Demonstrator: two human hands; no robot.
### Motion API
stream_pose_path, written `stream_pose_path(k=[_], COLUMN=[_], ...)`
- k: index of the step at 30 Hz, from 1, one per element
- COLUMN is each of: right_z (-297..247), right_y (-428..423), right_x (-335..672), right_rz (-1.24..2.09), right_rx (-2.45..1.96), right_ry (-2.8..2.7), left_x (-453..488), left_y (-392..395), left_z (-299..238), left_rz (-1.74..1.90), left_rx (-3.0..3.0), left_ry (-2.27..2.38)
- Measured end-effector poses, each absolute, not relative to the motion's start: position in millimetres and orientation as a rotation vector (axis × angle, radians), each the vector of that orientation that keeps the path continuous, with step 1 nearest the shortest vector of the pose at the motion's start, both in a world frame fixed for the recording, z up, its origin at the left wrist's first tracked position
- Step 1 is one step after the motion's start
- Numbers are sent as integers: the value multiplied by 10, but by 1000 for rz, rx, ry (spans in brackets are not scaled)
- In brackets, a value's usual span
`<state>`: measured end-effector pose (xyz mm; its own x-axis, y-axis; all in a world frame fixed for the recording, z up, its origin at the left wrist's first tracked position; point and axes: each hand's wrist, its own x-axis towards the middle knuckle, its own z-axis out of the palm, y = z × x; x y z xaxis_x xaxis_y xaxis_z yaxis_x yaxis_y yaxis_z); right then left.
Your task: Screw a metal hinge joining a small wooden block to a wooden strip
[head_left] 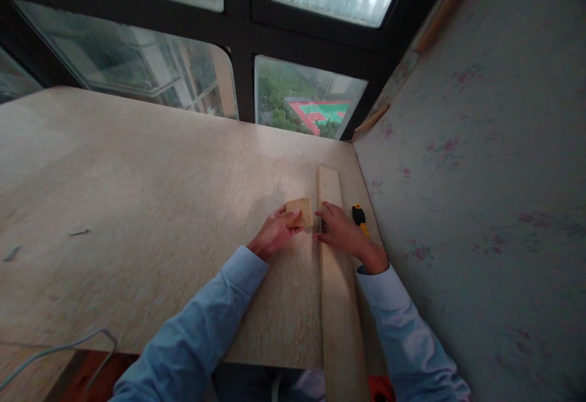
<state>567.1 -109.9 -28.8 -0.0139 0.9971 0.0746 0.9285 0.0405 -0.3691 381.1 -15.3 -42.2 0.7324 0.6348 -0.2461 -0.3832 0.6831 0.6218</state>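
Observation:
My left hand (277, 229) grips a small square wooden block (301, 211), thumb on its upper face. Small dark dots, perhaps holes, show near the block's right edge. Just right of the block is my right hand (341, 228), its fingers apart and curved over a long pale wooden board (339, 304). A small dark thing shows under those fingers, too hidden to name. Between the board and the wall lies a tool with a black and yellow handle (359, 216), partly covered by my right hand and wrist.
A wall with flowered paper (458, 207) closes off the right side. Dark-framed windows (245, 42) stand behind the marbled ledge (160, 207). Small thin metal-looking pieces (79, 232) lie on the left, and a grey cable (68, 346) loops at the lower left edge.

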Motion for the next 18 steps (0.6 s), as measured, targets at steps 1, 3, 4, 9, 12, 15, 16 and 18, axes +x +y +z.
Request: stream_pose_path(k=[1, 3, 4, 9, 12, 15, 16, 18], right_z=[-299, -301, -292, -184, -140, -148, -158, -181], right_y=[-1081, -1042, -1021, -908, -859, -839, -837, -836], right_x=[5681, 5696, 5700, 5696, 5691, 5697, 5701, 5713], right_rz=[307, 303, 302, 294, 317, 348, 354, 373], right_rx=[-1974, -2008, -2027, -2065, -2062, -2057, -2054, -2063], right_ry=[-2029, -2066, -2083, -2183, -2254, -2256, -2244, -2214], left_x=[3809, 3801, 3796, 3777, 3780, 3787, 3790, 3793], left_y=[-138, -111, -99, -81, -90, -97, -98, -99], left_z=[-438, -472, -487, -519, -527, -547, -555, -571], left_rz=[611, 641, 654, 667, 664, 662, 663, 663], left_rx=[609, 682, 721, 861, 882, 897, 898, 896], left_ry=[503, 550, 570, 616, 610, 619, 623, 629])
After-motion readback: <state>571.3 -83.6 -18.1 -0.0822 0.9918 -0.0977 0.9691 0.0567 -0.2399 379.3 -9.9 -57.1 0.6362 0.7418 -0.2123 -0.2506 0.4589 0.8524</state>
